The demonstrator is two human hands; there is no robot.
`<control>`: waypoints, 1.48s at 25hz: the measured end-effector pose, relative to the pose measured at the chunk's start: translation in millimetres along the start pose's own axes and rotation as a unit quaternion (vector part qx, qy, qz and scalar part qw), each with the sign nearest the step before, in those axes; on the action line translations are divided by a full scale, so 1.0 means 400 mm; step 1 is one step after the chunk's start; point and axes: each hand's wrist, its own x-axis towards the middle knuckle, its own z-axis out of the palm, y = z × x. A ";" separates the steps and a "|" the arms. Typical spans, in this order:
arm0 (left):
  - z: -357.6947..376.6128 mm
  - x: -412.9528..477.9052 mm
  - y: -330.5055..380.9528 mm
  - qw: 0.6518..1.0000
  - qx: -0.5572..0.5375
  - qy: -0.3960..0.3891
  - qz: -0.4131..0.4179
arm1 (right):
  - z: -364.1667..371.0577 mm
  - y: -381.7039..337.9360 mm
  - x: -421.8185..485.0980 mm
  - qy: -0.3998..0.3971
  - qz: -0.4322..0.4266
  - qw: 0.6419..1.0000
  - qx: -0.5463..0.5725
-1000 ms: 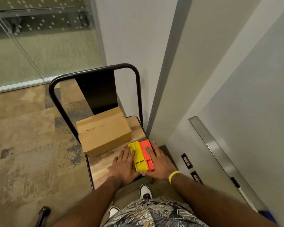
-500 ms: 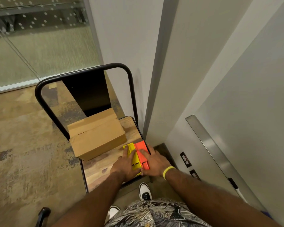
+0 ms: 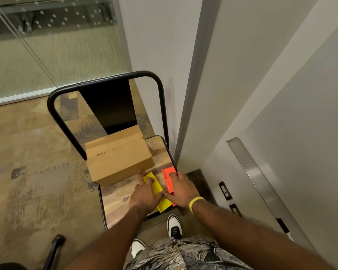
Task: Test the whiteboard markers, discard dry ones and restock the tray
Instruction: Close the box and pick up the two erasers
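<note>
A yellow flat box [image 3: 157,187] and an orange flat box [image 3: 168,180] lie at the near right corner of a wood-topped cart [image 3: 115,193]. My left hand [image 3: 144,195] grips the yellow box, fingers curled over its top. My right hand [image 3: 180,190] grips the orange box, which is tilted up on its long edge. A narrow gap separates the two boxes. At the right, a metal whiteboard tray [image 3: 258,178] runs along the wall, with a black-capped marker [image 3: 281,224] lying in its near end.
A shut cardboard box [image 3: 119,158] fills the far half of the cart top, just beyond the yellow box. The cart's black handle [image 3: 105,80] arches behind it. A wall corner stands right of the cart, with outlets [image 3: 224,190] low down. My shoes are below the cart's near edge.
The two boxes lay pressed side by side under my hands; now they are pulled apart, and the orange one has tipped onto its edge in my right hand. The view also shifted left.
</note>
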 end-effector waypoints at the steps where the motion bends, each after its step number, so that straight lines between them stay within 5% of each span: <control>1: 0.007 -0.004 0.006 0.999 -0.024 0.011 -0.018 | 0.002 -0.004 0.002 0.002 0.001 1.000 0.002; 7: 0.019 -0.001 0.048 0.987 -0.134 0.035 -0.083 | 0.007 0.002 0.013 -0.021 -0.022 1.000 0.005; 18: 0.005 -0.015 0.065 0.994 -0.044 0.033 -0.097 | 0.024 0.000 0.029 0.006 -0.026 1.000 0.003; 27: -0.038 -0.031 0.067 0.998 -0.056 0.023 0.000 | -0.015 0.024 -0.057 0.085 0.047 0.990 0.106; 37: -0.007 -0.076 0.140 0.986 -0.039 -0.030 0.160 | 0.023 0.153 -0.337 0.207 0.252 0.920 0.217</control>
